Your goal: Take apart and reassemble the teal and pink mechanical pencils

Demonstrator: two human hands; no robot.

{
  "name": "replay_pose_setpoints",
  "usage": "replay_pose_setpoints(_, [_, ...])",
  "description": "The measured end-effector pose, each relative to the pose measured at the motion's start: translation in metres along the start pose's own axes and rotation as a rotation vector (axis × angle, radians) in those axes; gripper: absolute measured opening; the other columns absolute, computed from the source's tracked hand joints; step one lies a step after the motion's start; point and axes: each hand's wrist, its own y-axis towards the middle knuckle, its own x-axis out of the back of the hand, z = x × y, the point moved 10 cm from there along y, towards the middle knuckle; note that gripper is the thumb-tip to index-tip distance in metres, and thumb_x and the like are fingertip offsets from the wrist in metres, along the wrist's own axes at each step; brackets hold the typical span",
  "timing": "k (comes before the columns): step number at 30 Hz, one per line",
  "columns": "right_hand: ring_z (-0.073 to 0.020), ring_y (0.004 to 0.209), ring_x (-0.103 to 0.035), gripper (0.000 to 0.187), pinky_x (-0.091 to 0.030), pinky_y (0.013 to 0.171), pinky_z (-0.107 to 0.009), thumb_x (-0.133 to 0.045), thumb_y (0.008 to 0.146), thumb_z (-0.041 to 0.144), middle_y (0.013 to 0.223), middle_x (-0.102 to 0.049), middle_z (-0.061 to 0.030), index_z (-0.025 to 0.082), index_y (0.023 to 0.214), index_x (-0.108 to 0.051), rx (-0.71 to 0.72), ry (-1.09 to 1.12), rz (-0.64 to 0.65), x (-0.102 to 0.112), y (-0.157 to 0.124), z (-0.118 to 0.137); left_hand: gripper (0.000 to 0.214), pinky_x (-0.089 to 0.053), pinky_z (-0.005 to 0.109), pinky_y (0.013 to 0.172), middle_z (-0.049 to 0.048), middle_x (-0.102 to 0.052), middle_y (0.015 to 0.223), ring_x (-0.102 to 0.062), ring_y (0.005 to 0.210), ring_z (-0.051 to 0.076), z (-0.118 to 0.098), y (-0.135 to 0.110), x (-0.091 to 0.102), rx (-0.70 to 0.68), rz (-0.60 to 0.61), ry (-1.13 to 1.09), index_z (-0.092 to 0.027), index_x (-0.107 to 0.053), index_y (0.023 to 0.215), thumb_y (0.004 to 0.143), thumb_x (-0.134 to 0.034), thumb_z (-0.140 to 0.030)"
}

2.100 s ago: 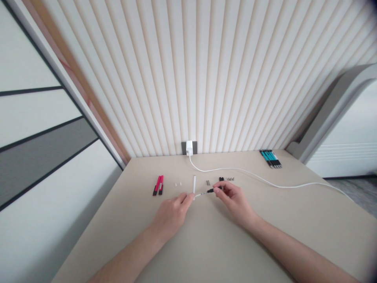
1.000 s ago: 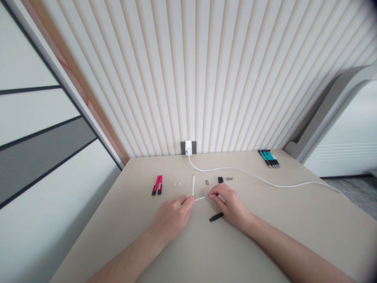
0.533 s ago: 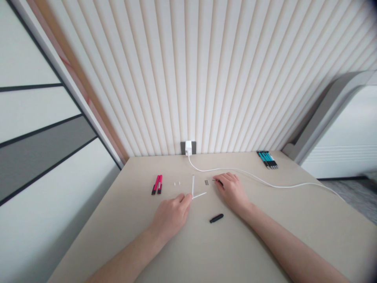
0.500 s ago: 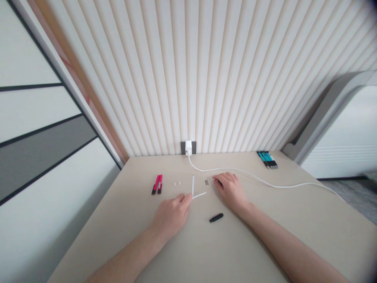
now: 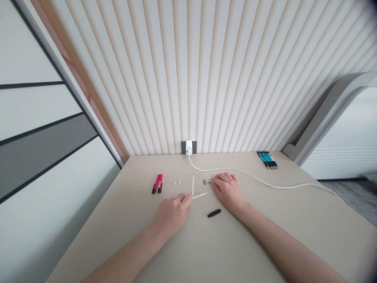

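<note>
My left hand (image 5: 172, 214) rests on the table, its fingertips pinching the near end of a thin white stick (image 5: 200, 195). That end lies against a second, upright white stick (image 5: 193, 184). My right hand (image 5: 226, 190) lies farther right, fingertips next to a small grey metal piece (image 5: 204, 182) and touching a tiny metal part (image 5: 209, 182). Black parts seen earlier are hidden under this hand. A short black pen part (image 5: 214, 213) lies in front of it, untouched.
On the beige table (image 5: 118, 220) lie two pink markers (image 5: 157, 184), small white pieces (image 5: 176, 183) and a bundle of teal pens (image 5: 267, 159). A white charger (image 5: 189, 147) in a wall socket feeds a white cable (image 5: 259, 179) running right.
The black part, earlier held by my right hand at the white stick's end, now lies on the table. My right hand has moved away, up to the small parts. My left hand stays put.
</note>
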Motion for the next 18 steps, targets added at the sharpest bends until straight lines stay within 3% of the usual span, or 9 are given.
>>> replay_pose_setpoints(7, [-0.0217,0.097,-0.054,0.019,-0.034,0.085,-0.036,-0.053,0.096,0.023,0.102,-0.068,-0.0059,0.024,0.093,-0.072,0.001,-0.016,0.008,0.0001,0.0005,0.0055,0.023,-0.046,0.027,0.056,0.0046,-0.068,0.086,-0.069,0.071,0.021,-0.0013,0.0007,0.0001,-0.007,0.011,0.011,-0.021,-0.057,0.104,0.099,-0.034,-0.02])
replay_pose_setpoints(18, [-0.0244,0.092,-0.055,0.023,-0.031,0.081,-0.038,-0.054,0.096,0.029,0.087,-0.07,-0.008,0.02,0.081,-0.07,-0.032,-0.121,-0.002,0.0002,0.0042,0.0088,0.023,-0.046,0.027,0.056,0.0044,-0.068,0.087,-0.07,0.072,0.021,-0.0018,0.0011,-0.0014,-0.009,0.015,0.009,-0.021,-0.056,0.105,0.099,-0.034,-0.019])
